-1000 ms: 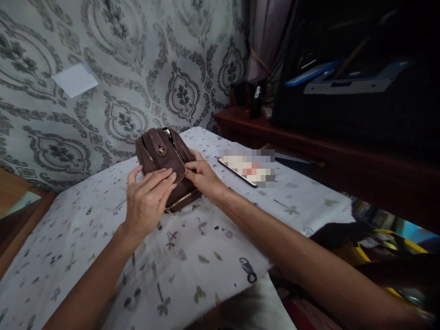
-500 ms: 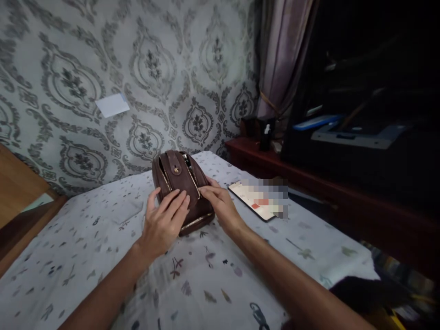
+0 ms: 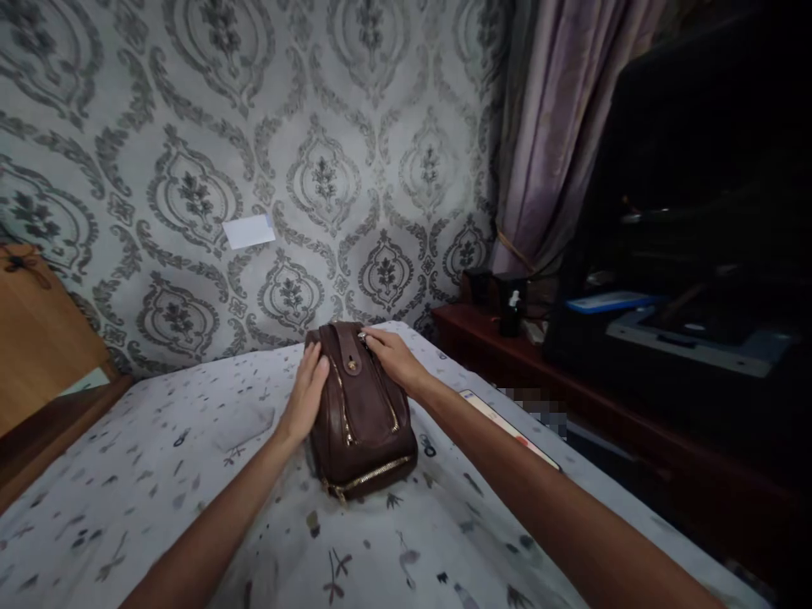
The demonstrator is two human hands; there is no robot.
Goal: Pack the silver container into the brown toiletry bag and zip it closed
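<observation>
A dark brown bag [image 3: 364,406] with gold zips and a snap tab stands on the patterned bed sheet, between my two hands. My left hand [image 3: 303,399] lies along its left side, fingers stretched out and pressed to the leather. At the upper end of the right-hand zip slit, my right hand [image 3: 394,359] has its thumb and fingers drawn together. A small shiny bit shows at those fingertips; I cannot make out what it is. Right of the bag lies a phone [image 3: 501,423] with a lit screen, partly hidden by my right forearm.
The white patterned sheet [image 3: 190,482] spreads around the bag. Behind it rises a patterned wall [image 3: 323,161] with a white card [image 3: 249,231] on it. A dark red cabinet [image 3: 463,326] bearing a large dark screen [image 3: 672,220] borders the right. A wooden board [image 3: 51,330] stands at left.
My left hand has gone from the bag's front to its left side. My right hand has moved up from the zip's lower end to the slit's top. The view has shifted.
</observation>
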